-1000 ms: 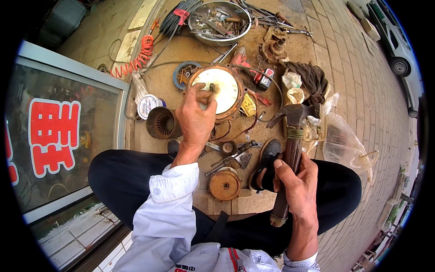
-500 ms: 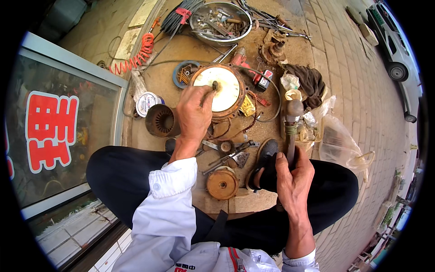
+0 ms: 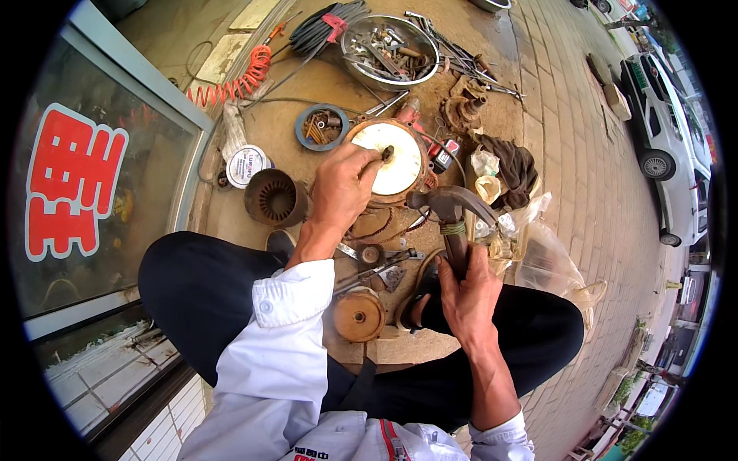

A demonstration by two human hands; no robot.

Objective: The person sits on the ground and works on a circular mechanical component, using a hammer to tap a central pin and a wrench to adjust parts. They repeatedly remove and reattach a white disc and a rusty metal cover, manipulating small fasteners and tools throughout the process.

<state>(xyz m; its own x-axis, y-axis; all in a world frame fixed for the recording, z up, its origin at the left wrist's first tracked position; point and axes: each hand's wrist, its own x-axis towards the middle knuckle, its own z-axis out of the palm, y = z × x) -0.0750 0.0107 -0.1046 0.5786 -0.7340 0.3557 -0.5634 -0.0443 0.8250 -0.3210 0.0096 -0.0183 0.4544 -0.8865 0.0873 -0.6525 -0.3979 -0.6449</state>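
Note:
My left hand (image 3: pixel 338 184) pinches a short dark metal piece (image 3: pixel 387 154), holding it at the middle of a round pale disc (image 3: pixel 398 177). A rusty round metal housing (image 3: pixel 420 138) surrounds that disc. In my right hand (image 3: pixel 470 303) is a claw hammer (image 3: pixel 447 206), its handle bound with cord just under the head. The hammer head is raised to the right of the disc, apart from the metal piece. Closer to my body, between my legs, rests a rusty round part (image 3: pixel 359 316) with a hole in its centre. How the metal piece's lower end sits is hard to see.
Beyond the housing stand a steel bowl (image 3: pixel 355 63) of metal parts and a blue dish (image 3: pixel 300 127). At left are a slotted cylinder (image 3: pixel 274 198), a white tub (image 3: pixel 247 166) and a glass door (image 3: pixel 115 253). A dark cloth (image 3: pixel 516 170) and plastic bags (image 3: pixel 550 261) lie right.
The hammer has swung from upright toward the left, and its head is now nearer the disc. My left hand keeps its pinch on the metal piece. The whole view has shifted slightly.

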